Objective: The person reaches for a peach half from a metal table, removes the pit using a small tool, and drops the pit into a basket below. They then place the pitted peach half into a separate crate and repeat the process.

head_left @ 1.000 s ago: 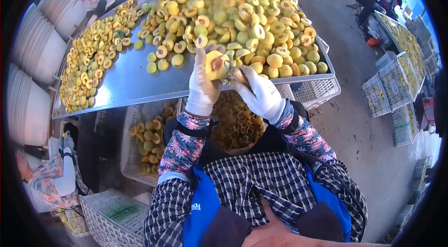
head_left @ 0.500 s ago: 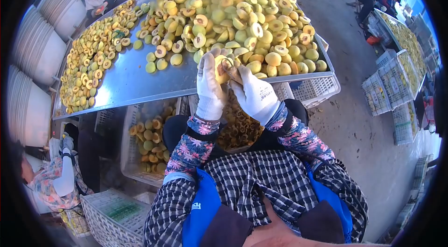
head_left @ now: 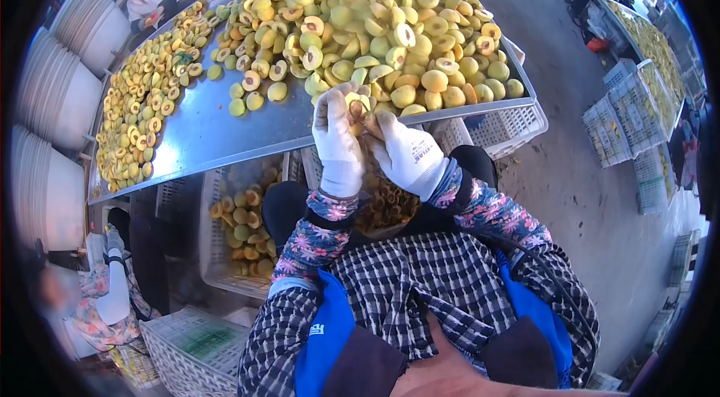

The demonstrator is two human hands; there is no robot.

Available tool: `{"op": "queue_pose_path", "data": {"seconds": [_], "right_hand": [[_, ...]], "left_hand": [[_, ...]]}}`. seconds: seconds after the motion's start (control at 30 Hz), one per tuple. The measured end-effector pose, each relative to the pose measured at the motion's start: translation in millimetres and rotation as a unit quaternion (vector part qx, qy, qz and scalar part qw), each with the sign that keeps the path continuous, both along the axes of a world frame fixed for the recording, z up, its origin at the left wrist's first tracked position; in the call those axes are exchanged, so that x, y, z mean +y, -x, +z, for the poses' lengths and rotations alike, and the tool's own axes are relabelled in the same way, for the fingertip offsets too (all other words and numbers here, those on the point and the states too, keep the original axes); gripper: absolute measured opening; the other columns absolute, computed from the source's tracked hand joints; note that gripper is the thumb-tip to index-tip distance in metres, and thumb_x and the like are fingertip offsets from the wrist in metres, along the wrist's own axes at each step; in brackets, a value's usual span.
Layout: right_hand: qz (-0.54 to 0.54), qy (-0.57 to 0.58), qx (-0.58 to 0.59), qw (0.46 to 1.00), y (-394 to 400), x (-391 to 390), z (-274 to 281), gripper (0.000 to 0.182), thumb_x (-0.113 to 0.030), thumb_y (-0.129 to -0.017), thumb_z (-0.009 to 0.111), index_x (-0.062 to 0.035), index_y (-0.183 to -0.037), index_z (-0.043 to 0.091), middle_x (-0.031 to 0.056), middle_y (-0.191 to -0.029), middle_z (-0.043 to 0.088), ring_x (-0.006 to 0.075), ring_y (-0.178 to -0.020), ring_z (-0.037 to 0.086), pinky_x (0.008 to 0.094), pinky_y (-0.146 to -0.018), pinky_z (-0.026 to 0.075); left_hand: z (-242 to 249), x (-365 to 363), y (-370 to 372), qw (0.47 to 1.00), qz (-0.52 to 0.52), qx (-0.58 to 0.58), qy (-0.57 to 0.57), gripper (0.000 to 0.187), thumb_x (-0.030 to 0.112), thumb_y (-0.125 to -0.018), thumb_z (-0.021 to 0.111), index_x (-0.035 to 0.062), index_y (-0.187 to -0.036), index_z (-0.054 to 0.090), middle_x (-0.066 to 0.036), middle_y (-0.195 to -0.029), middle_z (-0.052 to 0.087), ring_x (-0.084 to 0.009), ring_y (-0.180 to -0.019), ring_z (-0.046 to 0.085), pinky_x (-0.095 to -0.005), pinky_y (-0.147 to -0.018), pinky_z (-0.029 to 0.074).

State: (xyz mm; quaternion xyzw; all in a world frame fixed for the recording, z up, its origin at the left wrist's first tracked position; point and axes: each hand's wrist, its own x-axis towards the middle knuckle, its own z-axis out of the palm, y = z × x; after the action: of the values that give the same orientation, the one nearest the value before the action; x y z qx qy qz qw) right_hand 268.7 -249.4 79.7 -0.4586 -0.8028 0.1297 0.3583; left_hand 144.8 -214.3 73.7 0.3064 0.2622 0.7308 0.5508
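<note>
Both my hands wear white gloves and meet just over the near edge of the metal table (head_left: 202, 130). My left hand (head_left: 337, 145) is closed around a yellow peach half (head_left: 358, 102), cut face showing. Beside it, my right hand (head_left: 411, 157) grips a small pitting tool (head_left: 370, 124) with a brownish handle, its tip against the fruit's middle; fingers partly hide it. Behind my hands rises a big heap of halved peaches (head_left: 375, 22). Below, between my knees, a container holds brown pits and scraps (head_left: 386, 206).
A spread of peach halves (head_left: 139, 104) covers the table's left side. Under the table stands a crate of peach halves (head_left: 244, 228), and a white crate (head_left: 510, 130) is at the right. Other people sit at the left (head_left: 105, 299), far left and far right.
The view has shifted slightly. The tool has moved deeper into the peach half, its metal loop now less visible. Both hands stay together at the table edge.
</note>
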Motion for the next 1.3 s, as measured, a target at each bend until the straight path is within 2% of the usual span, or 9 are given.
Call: {"op": "queue_pose_path", "data": {"seconds": [0.37, 0.47, 0.63, 0.73, 0.8, 0.9, 1.0, 1.17, 1.3], "right_hand": [[0.051, 0.016, 0.027, 0.998, -12, 0, -13, 0.034, -0.019, -0.09, 0.06, 0.0005, -0.112, 0.043, 0.0232, -0.083, 0.063, 0.0412, -0.078, 0.063, 0.0441, -0.063, 0.051], [0.067, 0.243, 0.114, 0.961, -12, 0, -1, 0.034, -0.023, -0.092, 0.057, 0.0007, -0.111, 0.043, 0.0265, -0.085, 0.062, 0.045, -0.083, 0.061, 0.0477, -0.069, 0.048], [0.113, 0.186, 0.023, 0.976, -28, 9, -13, 0.034, -0.027, -0.094, 0.056, 0.0012, -0.109, 0.044, 0.0284, -0.087, 0.061, 0.0467, -0.085, 0.06, 0.0483, -0.072, 0.048], [0.123, 0.174, 0.04, 0.976, -31, 13, -30, 0.035, -0.033, -0.095, 0.054, -0.0012, -0.107, 0.045, 0.0192, -0.077, 0.061, 0.0362, -0.072, 0.063, 0.0417, -0.063, 0.049], [0.142, 0.49, 0.279, 0.814, -31, 8, -13, 0.032, -0.036, -0.098, 0.051, -0.005, -0.109, 0.048, 0.0062, -0.064, 0.052, 0.0164, -0.046, 0.05, 0.0281, -0.043, 0.04], [0.155, 0.503, 0.374, 0.763, -32, 11, -25, 0.034, -0.04, -0.1, 0.047, -0.0071, -0.108, 0.048, -0.0014, -0.061, 0.045, 0.0059, -0.041, 0.038, 0.0204, -0.036, 0.029], [0.173, 0.507, 0.362, 0.763, -34, 11, -23, 0.034, -0.041, -0.098, 0.05, -0.0087, -0.11, 0.048, -0.0015, -0.063, 0.046, 0.0073, -0.041, 0.04, 0.0208, -0.036, 0.03], [0.179, 0.477, 0.324, 0.797, -31, 9, -32, 0.035, -0.044, -0.097, 0.051, -0.0107, -0.109, 0.05, -0.0031, -0.062, 0.045, 0.0065, -0.039, 0.038, 0.0212, -0.035, 0.029], [0.18, 0.603, 0.455, 0.63, -25, -3, -26, 0.037, -0.047, -0.098, 0.047, -0.0105, -0.101, 0.053, -0.0035, -0.056, 0.042, 0.0073, -0.037, 0.035, 0.0216, -0.033, 0.027]], "left_hand": [[-5, 9, 13, 0.991, -0.103, 0.081, 0.014, 0.021, 0.017, -0.096, 0.058, -0.002, -0.102, 0.062, -0.012, -0.102, 0.067, -0.0215, -0.09, 0.066, -0.0315, -0.081, 0.055], [-15, 12, 13, 0.989, -0.092, 0.114, -0.005, 0.02, 0.016, -0.096, 0.058, -0.0021, -0.102, 0.062, -0.011, -0.102, 0.067, -0.0208, -0.091, 0.066, -0.0311, -0.081, 0.054], [-15, 18, 28, 0.956, -0.225, 0.184, 0.038, 0.022, 0.02, -0.096, 0.057, 0.0, -0.103, 0.064, -0.009, -0.098, 0.068, -0.016, -0.085, 0.066, -0.027, -0.075, 0.053], [-22, 21, 30, 0.949, -0.259, 0.169, 0.066, 0.03, 0.028, -0.097, 0.056, 0.0016, -0.11, 0.062, -0.009, -0.098, 0.068, -0.0165, -0.086, 0.066, -0.0275, -0.075, 0.053], [-20, 20, 26, 0.946, -0.286, 0.141, 0.065, 0.035, 0.031, -0.097, 0.055, 0.0022, -0.116, 0.06, -0.011, -0.103, 0.067, -0.0176, -0.09, 0.065, -0.0284, -0.078, 0.053], [-29, 7, 10, 0.959, -0.271, -0.085, -0.001, 0.043, 0.035, -0.098, 0.053, 0.0044, -0.128, 0.051, -0.014, -0.117, 0.062, -0.0207, -0.102, 0.062, -0.0317, -0.086, 0.051], [-50, 4, 3, 0.986, -0.152, 0.061, -0.03, 0.046, 0.036, -0.098, 0.052, 0.0042, -0.131, 0.046, -0.017, -0.125, 0.057, -0.0239, -0.111, 0.058, -0.037, -0.092, 0.05], [-58, 10, 9, 0.975, -0.177, 0.122, -0.055, 0.043, 0.033, -0.097, 0.055, 0.0026, -0.126, 0.049, -0.019, -0.117, 0.062, -0.0246, -0.098, 0.065, -0.0361, -0.085, 0.055], [-55, 7, 4, 0.976, -0.198, 0.083, -0.028, 0.047, 0.037, -0.096, 0.055, 0.004, -0.129, 0.047, -0.019, -0.114, 0.063, -0.0281, -0.094, 0.067, -0.0387, -0.081, 0.057]]}}
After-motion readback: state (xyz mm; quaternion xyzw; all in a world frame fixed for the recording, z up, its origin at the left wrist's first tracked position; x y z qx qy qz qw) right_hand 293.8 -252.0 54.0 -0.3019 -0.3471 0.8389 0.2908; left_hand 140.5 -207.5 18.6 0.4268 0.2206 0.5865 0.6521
